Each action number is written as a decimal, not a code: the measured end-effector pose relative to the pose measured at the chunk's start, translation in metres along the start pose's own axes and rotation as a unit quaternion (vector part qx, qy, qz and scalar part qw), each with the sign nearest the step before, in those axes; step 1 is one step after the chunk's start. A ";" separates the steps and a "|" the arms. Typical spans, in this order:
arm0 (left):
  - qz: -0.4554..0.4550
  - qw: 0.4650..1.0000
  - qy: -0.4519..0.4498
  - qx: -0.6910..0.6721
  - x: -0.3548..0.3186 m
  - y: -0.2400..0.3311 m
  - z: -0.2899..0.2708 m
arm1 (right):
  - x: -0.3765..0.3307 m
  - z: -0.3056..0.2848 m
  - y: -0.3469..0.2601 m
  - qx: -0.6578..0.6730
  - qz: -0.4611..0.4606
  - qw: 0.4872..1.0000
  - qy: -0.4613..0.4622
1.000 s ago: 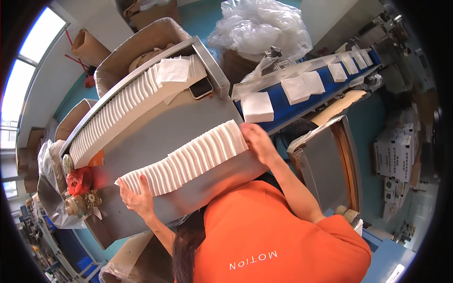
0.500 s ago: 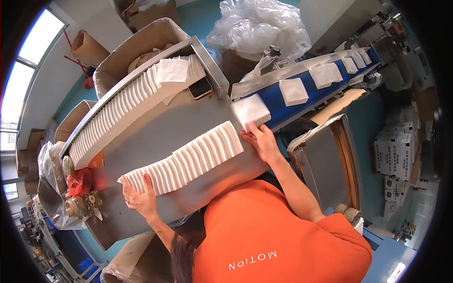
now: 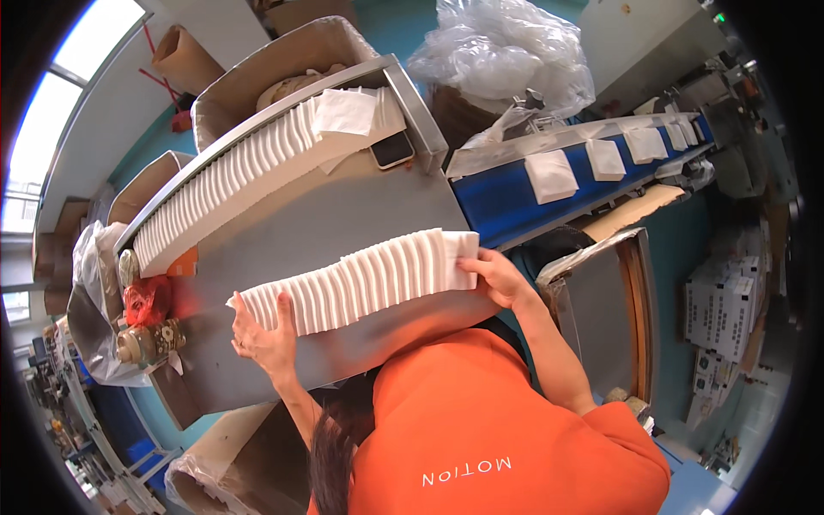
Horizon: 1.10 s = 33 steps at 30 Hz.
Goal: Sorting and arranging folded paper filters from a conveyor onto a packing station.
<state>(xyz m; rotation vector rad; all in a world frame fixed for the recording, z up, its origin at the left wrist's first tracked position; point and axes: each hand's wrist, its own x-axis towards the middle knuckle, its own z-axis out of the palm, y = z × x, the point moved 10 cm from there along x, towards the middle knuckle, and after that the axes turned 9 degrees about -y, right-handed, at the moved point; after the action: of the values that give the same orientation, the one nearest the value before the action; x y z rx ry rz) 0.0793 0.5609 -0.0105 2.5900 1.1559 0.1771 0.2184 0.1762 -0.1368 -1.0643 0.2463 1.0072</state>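
**A:** In the head view, what are the hands doing?

**B:** They press a long row of folded white napkins [image 3: 360, 281] from both ends. The left hand [image 3: 264, 336] lies flat against the left end, fingers spread and upright. The right hand [image 3: 496, 276] pushes on the right end, fingers together on the last napkin.

**A:** And where does that row sit?

**B:** On the near part of a grey metal table [image 3: 326, 223], slanting up to the right. A second, longer row of napkins [image 3: 249, 172] runs along the table's far edge, with a phone [image 3: 392, 149] beside its right end.

**A:** Anything to the right?

**B:** A blue conveyor belt [image 3: 498, 193] carrying separate napkin stacks [image 3: 551, 175], set apart from one another. Beyond it lies a heap of clear plastic bags [image 3: 502, 51]. The person wears an orange shirt [image 3: 489, 429].
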 end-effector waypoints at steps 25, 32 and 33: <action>0.326 0.933 -0.061 -0.138 -0.067 0.240 0.031 | 0.013 0.010 -0.057 -0.078 -0.192 0.976 0.070; 0.302 0.935 -0.160 -0.098 -0.061 0.246 0.091 | 0.017 -0.034 -0.039 0.099 -0.151 0.978 0.106; 0.306 0.933 -0.155 -0.106 -0.060 0.243 0.088 | 0.018 -0.021 -0.038 0.072 -0.112 0.985 0.113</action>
<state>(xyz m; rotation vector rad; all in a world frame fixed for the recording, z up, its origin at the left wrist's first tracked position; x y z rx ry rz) 0.2310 0.3433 -0.0163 2.5701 0.1876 0.0154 0.2637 0.1649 -0.1349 -1.0486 0.3703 0.6573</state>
